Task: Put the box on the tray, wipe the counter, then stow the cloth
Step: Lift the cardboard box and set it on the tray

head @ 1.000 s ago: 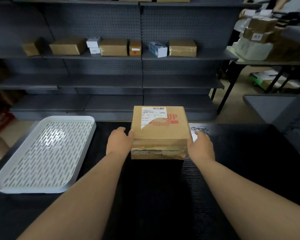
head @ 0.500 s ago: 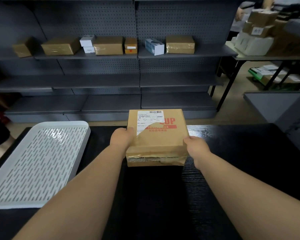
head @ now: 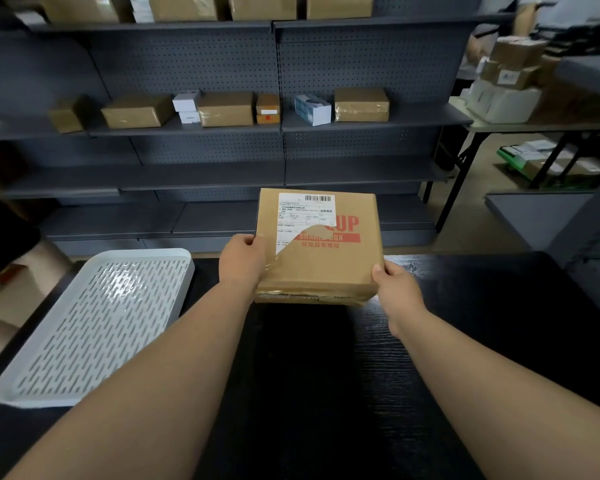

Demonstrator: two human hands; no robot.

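The box looked stiff and fairly light, best held at opposite side edges, though its glossy tape might slip. Brown cardboard with a torn white label and red print, it was at centre frame over the dark counter, gripped by the left hand and right hand; the slotted tray lay lower left.

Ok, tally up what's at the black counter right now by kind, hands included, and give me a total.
Cardboard box: 1
White slotted tray: 1
Hands: 2, left hand and right hand, both gripping the box
Total: 4
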